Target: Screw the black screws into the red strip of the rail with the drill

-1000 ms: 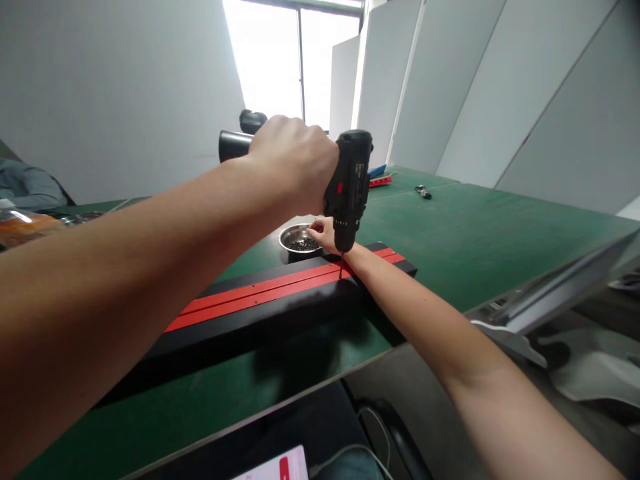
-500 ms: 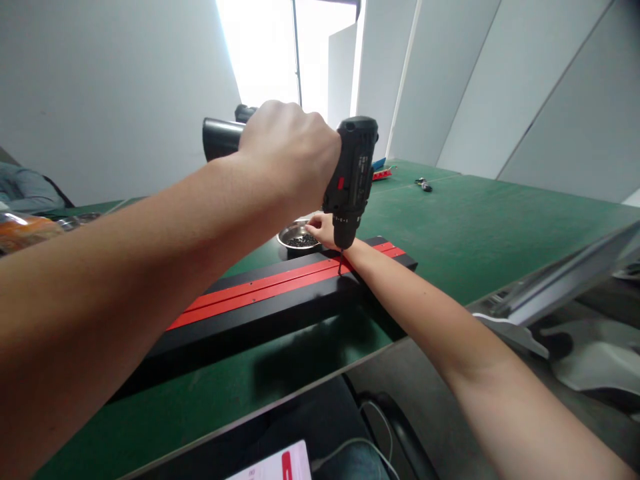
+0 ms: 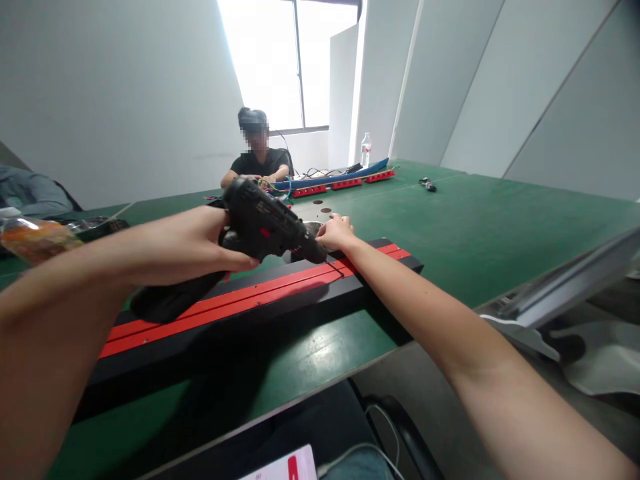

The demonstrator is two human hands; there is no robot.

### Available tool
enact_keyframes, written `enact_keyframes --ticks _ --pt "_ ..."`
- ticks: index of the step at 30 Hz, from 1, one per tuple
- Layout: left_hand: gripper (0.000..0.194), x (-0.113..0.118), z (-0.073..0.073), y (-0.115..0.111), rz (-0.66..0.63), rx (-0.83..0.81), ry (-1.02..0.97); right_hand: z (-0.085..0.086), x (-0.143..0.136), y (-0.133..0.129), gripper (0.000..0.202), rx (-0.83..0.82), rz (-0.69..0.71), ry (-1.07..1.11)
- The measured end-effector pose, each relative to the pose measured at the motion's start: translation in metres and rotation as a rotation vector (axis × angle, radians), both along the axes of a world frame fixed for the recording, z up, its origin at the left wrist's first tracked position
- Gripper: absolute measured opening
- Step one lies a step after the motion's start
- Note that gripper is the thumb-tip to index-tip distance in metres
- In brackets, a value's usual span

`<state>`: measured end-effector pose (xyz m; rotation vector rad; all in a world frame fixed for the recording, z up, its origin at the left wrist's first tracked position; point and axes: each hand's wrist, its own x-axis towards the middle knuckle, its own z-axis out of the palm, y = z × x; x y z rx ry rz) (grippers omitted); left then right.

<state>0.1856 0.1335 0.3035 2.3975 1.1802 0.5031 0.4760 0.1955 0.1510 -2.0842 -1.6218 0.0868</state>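
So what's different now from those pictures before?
The left hand came down and to the left, tipping the drill from upright to slanting. It didn't let go. Now you can see a person across the table who was mostly hidden before. The right hand stayed by the bowl, and the red strips look the same.

So the left hand (image 3: pixel 200 245) is curled in a grip, thumb (image 3: pixel 241 260) pointing forward. Right arm (image 3: pixel 425 300) is reaching out pretty straight, hand (image 3: pixel 337 233) palm-down with fingers bent.
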Motion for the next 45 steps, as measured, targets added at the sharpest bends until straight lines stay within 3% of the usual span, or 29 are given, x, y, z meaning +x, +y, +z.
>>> enact_keyframes --ticks 4,7,10,13,18,24,33,38,45 --pt "0.065 -0.026 -0.041 -0.001 0.183 -0.232 -0.085 -0.001 0.001 0.007 0.042 -0.09 0.065 0.039" --pt "0.061 -0.037 -0.069 0.002 0.37 -0.498 -0.224 -0.003 0.003 0.013 0.042 -0.129 0.112 0.025" --pt "0.048 -0.041 -0.088 0.001 0.44 -0.705 -0.471 -0.004 0.003 0.016 0.042 -0.159 0.126 -0.001" --pt "0.04 -0.04 -0.098 -0.003 0.436 -0.793 -0.628 -0.003 0.003 0.017 0.041 -0.152 0.132 -0.027" --pt "0.047 -0.037 -0.109 -0.003 0.413 -0.753 -0.684 0.004 0.002 0.013 0.032 -0.217 0.156 0.009" --pt "0.035 -0.038 -0.119 0.005 0.413 -0.736 -0.784 0.003 0.006 0.011 0.024 -0.175 0.24 0.193" --pt "0.03 -0.038 -0.122 0.003 0.375 -0.72 -0.828 -0.001 0.011 0.008 0.038 0.064 0.274 0.306" --pt "0.026 -0.036 -0.119 0.0 0.367 -0.714 -0.805 0.007 0.005 0.003 0.03 0.212 0.329 0.233" --pt "0.028 -0.035 -0.118 -0.001 0.384 -0.714 -0.828 0.009 0.001 0.001 0.033 0.294 0.399 0.352"
